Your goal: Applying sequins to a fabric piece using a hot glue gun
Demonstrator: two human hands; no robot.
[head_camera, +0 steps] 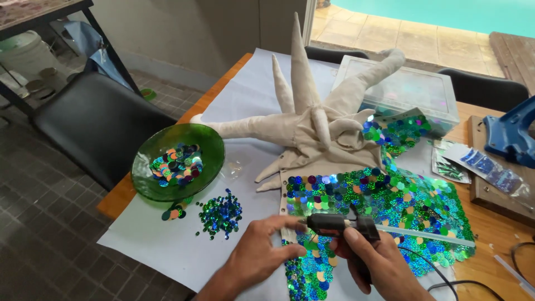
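Observation:
My right hand [379,262] grips a black glue gun [340,226] with a clear glue stick [429,235] poking out its back; the nozzle points left. My left hand [262,251] has thumb and forefinger pinched at the nozzle tip, just over the edge of a beige stuffed fabric piece [312,125] with long spikes. Shiny green, blue and orange sequins [384,195] cover the lower part of that piece. Whether a sequin sits between my left fingers is hidden.
A green glass bowl [209,147] of sequins sits at the left on white paper [239,95], with a loose sequin pile [221,213] beside it. A clear plastic box [412,92], sequin packets [479,164] and a blue tool [510,134] lie right. Black chairs surround the wooden table [490,234].

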